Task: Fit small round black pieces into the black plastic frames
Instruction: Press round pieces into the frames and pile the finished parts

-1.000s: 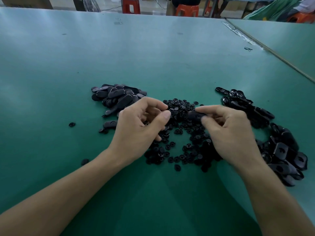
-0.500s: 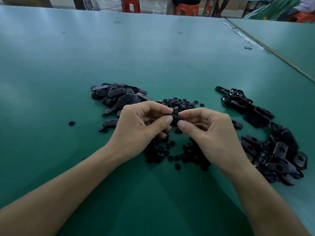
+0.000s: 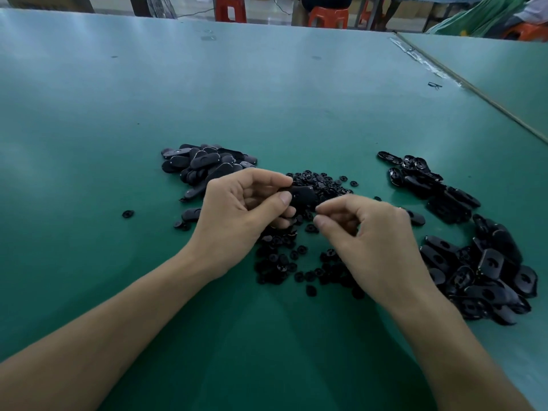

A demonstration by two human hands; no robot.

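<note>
My left hand [image 3: 237,221] pinches a black plastic frame [image 3: 302,197] between thumb and forefinger, lifted just above the pile of small round black pieces [image 3: 320,183]. My right hand [image 3: 376,241] hovers close to the right of that frame with its fingers curled. Its thumb and forefinger tips nearly meet under the frame's right end, and I cannot make out whether a round piece sits between them. More round pieces [image 3: 281,262] lie scattered between my wrists.
A heap of oval black frames [image 3: 204,164] lies at the left, and a longer spread of frames [image 3: 486,274] curves along the right. One stray round piece [image 3: 128,214] sits alone to the left. The green table's seam [image 3: 474,90] runs diagonally at the far right.
The frame passed from my right hand to my left. My right hand let go of it and drew back slightly to the right and lower.
</note>
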